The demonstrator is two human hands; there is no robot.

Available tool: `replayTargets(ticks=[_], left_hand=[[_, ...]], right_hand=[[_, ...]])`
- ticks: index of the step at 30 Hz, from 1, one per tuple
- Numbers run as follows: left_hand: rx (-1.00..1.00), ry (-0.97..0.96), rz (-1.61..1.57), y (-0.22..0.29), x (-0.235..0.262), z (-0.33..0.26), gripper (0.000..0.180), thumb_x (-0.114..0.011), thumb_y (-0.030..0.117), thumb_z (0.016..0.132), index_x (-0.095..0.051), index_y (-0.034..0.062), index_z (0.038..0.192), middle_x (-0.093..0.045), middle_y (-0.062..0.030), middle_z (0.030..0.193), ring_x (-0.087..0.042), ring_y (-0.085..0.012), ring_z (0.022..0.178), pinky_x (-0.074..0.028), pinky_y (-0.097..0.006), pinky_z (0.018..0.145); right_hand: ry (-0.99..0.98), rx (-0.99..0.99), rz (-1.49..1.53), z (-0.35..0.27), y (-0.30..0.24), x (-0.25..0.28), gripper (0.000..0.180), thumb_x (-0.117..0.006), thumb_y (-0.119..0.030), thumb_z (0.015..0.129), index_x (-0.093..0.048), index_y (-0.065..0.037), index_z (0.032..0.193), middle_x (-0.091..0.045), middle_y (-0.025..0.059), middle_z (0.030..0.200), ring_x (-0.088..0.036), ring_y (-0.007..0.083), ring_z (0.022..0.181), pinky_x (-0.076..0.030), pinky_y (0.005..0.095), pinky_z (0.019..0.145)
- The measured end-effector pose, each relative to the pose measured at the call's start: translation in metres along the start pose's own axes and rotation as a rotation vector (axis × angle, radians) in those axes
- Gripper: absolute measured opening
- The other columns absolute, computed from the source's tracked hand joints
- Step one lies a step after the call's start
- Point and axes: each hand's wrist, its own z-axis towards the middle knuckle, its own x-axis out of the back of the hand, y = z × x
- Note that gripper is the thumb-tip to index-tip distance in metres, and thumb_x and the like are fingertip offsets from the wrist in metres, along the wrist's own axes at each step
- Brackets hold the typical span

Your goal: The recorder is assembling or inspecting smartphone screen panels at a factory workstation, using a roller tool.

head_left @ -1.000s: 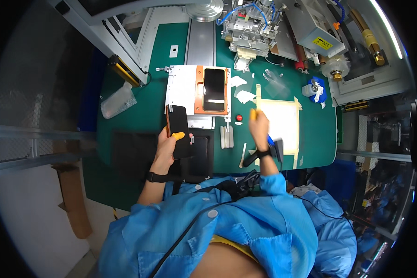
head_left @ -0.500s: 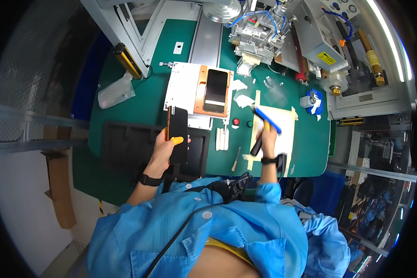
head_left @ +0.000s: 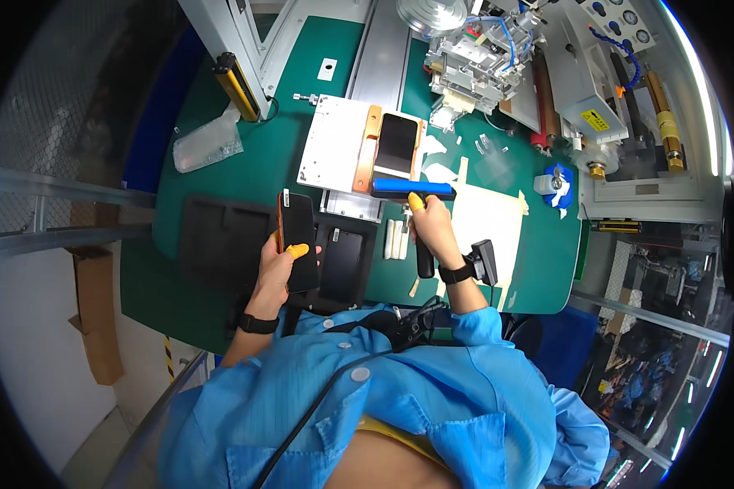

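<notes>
In my left hand (head_left: 276,265) is a black phone (head_left: 300,236) with an orange edge, held upright above the dark tray, the thumb in a yellow finger cot lying across it. My right hand (head_left: 434,228) is wrapped round the black handle of a blue roller (head_left: 413,187), one finger wearing a yellow cot. The roller lies across the near end of the orange fixture (head_left: 367,151); whether it touches is unclear. A second phone (head_left: 397,143) sits in that fixture, which is mounted on a white plate (head_left: 329,143).
A black tray (head_left: 220,240) holds another phone (head_left: 342,261). White sticks (head_left: 396,240) lie near the right hand, beside a taped white sheet (head_left: 488,224). A metal machine (head_left: 477,69) stands behind, a bubble-wrap bag (head_left: 208,147) at left, a small bottle (head_left: 544,181) at right.
My right hand has carried the roller leftward from above the taped sheet to the near end of the fixture. My left hand still holds its phone. The whole view has shifted somewhat.
</notes>
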Motion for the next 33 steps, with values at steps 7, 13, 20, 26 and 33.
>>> replayTargets(ticks=[7,13,20,26,33], left_hand=[[-0.007,-0.102,0.074,0.005,-0.009,0.0,0.032,-0.045,-0.003,0.078,-0.039,-0.0002,0.11,-0.054,-0.0148,0.09,-0.061,-0.024,0.077,-0.054,-0.033,0.06],[-0.013,-0.111,-0.058,0.002,-0.009,-0.002,0.03,-0.047,0.006,0.082,-0.039,0.0013,0.111,-0.053,-0.0149,0.092,-0.061,-0.0241,0.079,-0.054,-0.034,0.06],[-0.007,-0.223,-0.096,0.009,-0.022,0.003,0.038,-0.049,0.028,0.085,-0.04,0.0035,0.112,-0.052,-0.0139,0.096,-0.059,-0.0266,0.085,-0.052,-0.038,0.066],[0.071,-0.431,-0.327,0.003,-0.041,0.005,0.055,-0.035,0.05,0.085,-0.043,0.0038,0.115,-0.053,-0.0133,0.102,-0.058,-0.0294,0.088,-0.051,-0.04,0.069],[0.035,-0.55,-0.38,0.005,-0.059,-0.005,0.061,-0.025,0.052,0.086,-0.034,0.0056,0.124,-0.049,-0.0168,0.11,-0.055,-0.0354,0.092,-0.05,-0.043,0.073]], right_hand=[[0.229,0.234,0.169,0.141,-0.038,0.023,0.04,-0.04,-0.025,0.079,-0.052,0.004,0.053,-0.051,0.0102,0.045,-0.052,0.017,0.038,-0.046,0.0299,0.04],[0.429,0.523,-0.31,0.055,0.043,-0.015,0.037,-0.047,-0.03,0.082,-0.047,0.006,0.087,-0.056,0.0277,0.068,-0.056,0.0422,0.065,-0.044,0.0472,0.059],[0.517,-0.012,0.187,0.019,0.119,0.042,0.028,-0.048,-0.021,0.082,-0.047,0.006,0.073,-0.054,0.016,0.053,-0.053,0.0229,0.039,-0.043,0.0334,0.037],[0.657,-0.222,-0.036,0.079,0.208,0.034,0.036,-0.051,-0.027,0.081,-0.052,0.007,0.071,-0.057,0.0214,0.06,-0.06,0.0294,0.051,-0.048,0.0376,0.047],[0.661,-0.168,0.239,0.124,0.285,0.116,0.027,-0.045,-0.016,0.081,-0.05,0.004,0.063,-0.053,0.011,0.05,-0.053,0.0201,0.04,-0.043,0.032,0.038]])
